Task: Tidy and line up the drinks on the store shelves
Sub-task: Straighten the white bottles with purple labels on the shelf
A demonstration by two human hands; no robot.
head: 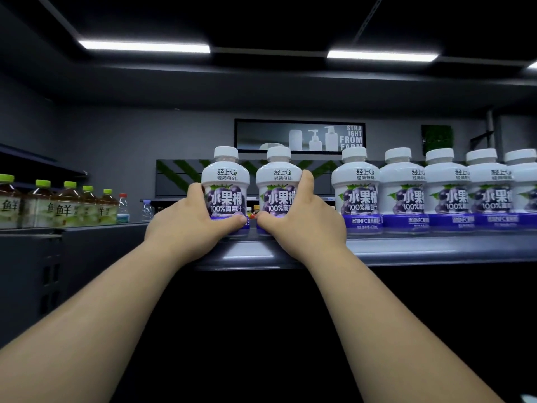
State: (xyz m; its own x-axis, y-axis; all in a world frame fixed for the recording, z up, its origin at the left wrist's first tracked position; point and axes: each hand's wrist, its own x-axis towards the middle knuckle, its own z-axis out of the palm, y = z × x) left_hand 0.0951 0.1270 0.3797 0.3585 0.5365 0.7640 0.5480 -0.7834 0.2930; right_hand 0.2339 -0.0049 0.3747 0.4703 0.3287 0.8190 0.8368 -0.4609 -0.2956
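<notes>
Dark store, shelf (406, 248) front: left hand (189, 228) fingers (196, 189) grasp leftmost grape juice bottle (226, 177); right hand (302, 225) fingers (306, 180) grasp neighbouring bottle (277, 178). Both upright; gap to aligned row (360, 184) lies rightward, right hand nearer.

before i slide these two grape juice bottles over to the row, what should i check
1. Left hand grips left bottle: ok.
2. Right hand grips right bottle: ok.
3. Both held bottles upright, labels facing forward: ok.
4. Held bottles flush with the row of bottles on the right: not ok, there is a gap.
5. Bases flat on the shelf: cannot tell, the hands hide them.
</notes>
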